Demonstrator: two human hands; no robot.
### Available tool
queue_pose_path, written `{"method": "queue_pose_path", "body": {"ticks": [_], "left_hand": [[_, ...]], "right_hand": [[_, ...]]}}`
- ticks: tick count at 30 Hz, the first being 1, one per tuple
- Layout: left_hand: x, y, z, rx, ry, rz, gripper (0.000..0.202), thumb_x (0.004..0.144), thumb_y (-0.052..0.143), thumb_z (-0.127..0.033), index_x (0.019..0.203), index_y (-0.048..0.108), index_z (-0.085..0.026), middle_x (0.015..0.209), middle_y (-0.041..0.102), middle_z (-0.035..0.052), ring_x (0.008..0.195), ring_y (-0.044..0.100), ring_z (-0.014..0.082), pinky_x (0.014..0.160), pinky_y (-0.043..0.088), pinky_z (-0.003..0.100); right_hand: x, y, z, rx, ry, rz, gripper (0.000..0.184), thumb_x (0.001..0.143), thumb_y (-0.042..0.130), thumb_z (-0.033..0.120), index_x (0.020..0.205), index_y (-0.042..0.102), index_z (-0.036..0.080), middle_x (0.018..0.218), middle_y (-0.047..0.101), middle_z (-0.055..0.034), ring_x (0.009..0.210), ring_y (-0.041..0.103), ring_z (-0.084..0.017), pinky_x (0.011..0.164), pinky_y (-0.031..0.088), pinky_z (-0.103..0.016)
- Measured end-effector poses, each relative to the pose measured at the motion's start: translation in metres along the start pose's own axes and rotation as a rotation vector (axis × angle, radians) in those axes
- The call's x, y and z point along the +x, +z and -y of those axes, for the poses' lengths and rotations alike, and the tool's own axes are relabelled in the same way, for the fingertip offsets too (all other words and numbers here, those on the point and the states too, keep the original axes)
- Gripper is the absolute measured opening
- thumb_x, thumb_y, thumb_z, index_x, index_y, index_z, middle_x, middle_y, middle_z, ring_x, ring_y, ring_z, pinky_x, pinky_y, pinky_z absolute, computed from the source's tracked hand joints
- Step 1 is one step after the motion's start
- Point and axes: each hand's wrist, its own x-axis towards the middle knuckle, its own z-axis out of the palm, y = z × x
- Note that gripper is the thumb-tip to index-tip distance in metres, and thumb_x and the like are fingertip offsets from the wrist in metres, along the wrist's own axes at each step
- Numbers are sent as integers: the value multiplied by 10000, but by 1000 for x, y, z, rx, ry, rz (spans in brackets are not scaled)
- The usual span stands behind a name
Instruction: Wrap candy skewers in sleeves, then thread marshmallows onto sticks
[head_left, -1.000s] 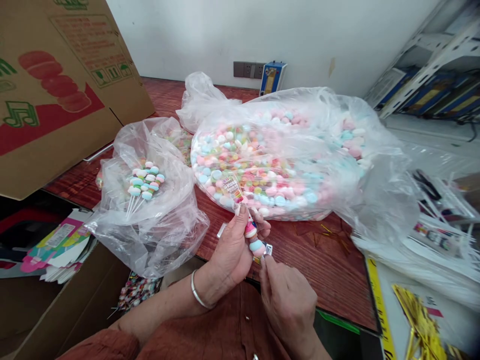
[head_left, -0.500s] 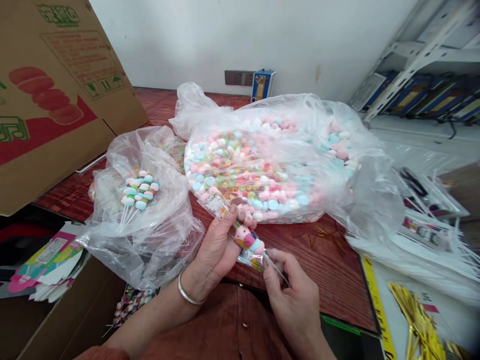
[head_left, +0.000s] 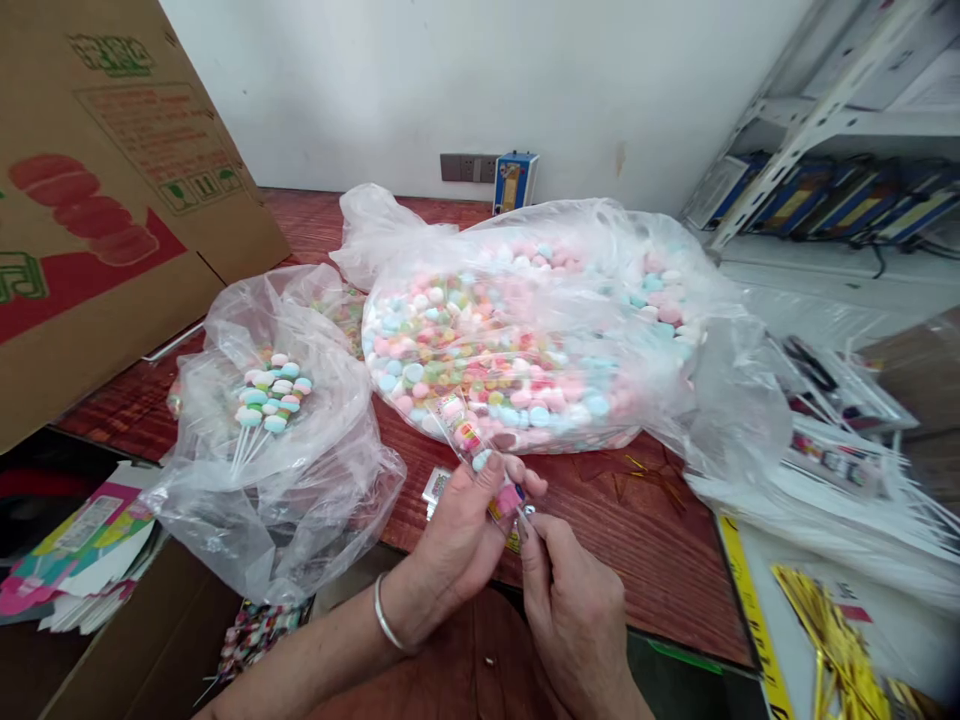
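My left hand (head_left: 457, 530), with a silver bangle at the wrist, is closed around a marshmallow candy skewer (head_left: 469, 432) in a clear printed wrapper. The skewer slants up and left, and part of it is hidden by my fingers. Below it, my right hand (head_left: 576, 590) pinches the thin white stick by the wrapper's lower end. Beyond my hands lies a large clear plastic bag of pastel marshmallows and gummy candies (head_left: 487, 345). To the left, several marshmallow skewers (head_left: 276, 392) rest on a crumpled plastic bag (head_left: 322, 490).
A big cardboard carton (head_left: 120, 190) stands at the left, with printed cards (head_left: 90, 540) below it. White sticks (head_left: 847, 500) and gold twist ties (head_left: 832, 630) lie at the right, near a white shelf (head_left: 840, 120). A small packet (head_left: 433, 490) lies beside my left hand.
The candy skewer now shows further up inside its wrapper, above my left thumb. My left hand has shifted down and right along it, closer to my right hand. The view has moved slightly.
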Motion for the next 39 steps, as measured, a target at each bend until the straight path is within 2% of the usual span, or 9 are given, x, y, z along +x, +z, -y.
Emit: {"method": "queue_pose_path", "body": {"ticks": [5, 11, 15, 18, 24, 30, 32, 36, 39], "left_hand": [[-6, -2, 22, 118, 0, -6, 254, 840, 704, -397, 852, 702, -144, 793, 723, 68, 927, 686, 234, 954, 488, 381], [-5, -18, 31, 363, 95, 116, 339, 940, 564, -363, 1206, 713, -214, 1381, 622, 75, 1343, 487, 244, 1182, 274, 391], [-5, -26, 22, 340, -39, 210, 405, 880, 623, -342, 1268, 685, -241, 1435, 581, 53, 1429, 378, 248, 1212, 196, 393], [-7, -27, 12, 267, -81, 235, 458, 808, 697, -337, 1254, 692, -232, 1337, 651, 75, 1329, 489, 270, 1141, 312, 401], [-5, -21, 7, 333, 61, -66, 204, 686, 855, -273, 850, 781, -177, 841, 737, 24, 764, 609, 119, 771, 463, 244], [0, -23, 14, 406, 105, -132, 209, 652, 872, -299, 810, 791, -190, 783, 719, 6, 706, 579, 107, 713, 466, 230], [0, -26, 15, 480, 122, -96, 184, 670, 860, -295, 815, 800, -198, 846, 726, 13, 780, 598, 125, 756, 471, 236], [-1, -37, 10, 585, 127, 59, 192, 707, 839, -333, 851, 814, -209, 936, 733, 38, 893, 625, 176, 829, 474, 272], [-2, -46, 3, 525, -110, 257, 369, 670, 858, -416, 958, 808, -191, 1007, 747, 95, 876, 657, 216, 830, 490, 323]], "right_hand": [[9, 12, 0, 255, 221, -1, 245, 1009, 456, 295, 1007, 665, 168, 824, 746, -50, 646, 697, -169, 563, 465, -234], [9, 18, -1, 1019, 755, -22, 267, 972, 526, 451, 1074, 607, 218, 991, 688, -43, 834, 644, -160, 709, 530, -254], [4, 23, -5, 1256, 821, 21, 280, 929, 620, 455, 821, 566, 203, 637, 470, 68, 527, 400, -69, 476, 358, -160], [2, 25, -9, 1360, 884, -5, 326, 923, 628, 464, 762, 514, 204, 551, 303, 109, 460, 203, -58, 402, 205, -161], [0, 20, -9, 1255, 812, 96, 345, 934, 595, 483, 749, 496, 209, 553, 320, 102, 452, 234, -65, 405, 226, -184], [2, 15, -6, 555, 547, -52, 244, 950, 533, 405, 1070, 612, 207, 888, 653, -48, 775, 599, -180, 693, 479, -293], [3, 15, -6, 469, 442, -92, 193, 941, 541, 373, 975, 641, 212, 897, 658, -60, 816, 599, -193, 736, 473, -310], [4, 13, -6, 957, 634, 67, 321, 961, 514, 473, 774, 556, 216, 612, 425, 49, 513, 367, -100, 484, 344, -218], [0, 12, -5, 1432, 781, 380, 395, 909, 517, 627, 832, 480, 242, 571, 233, 118, 421, 127, -57, 370, 192, -173]]}}
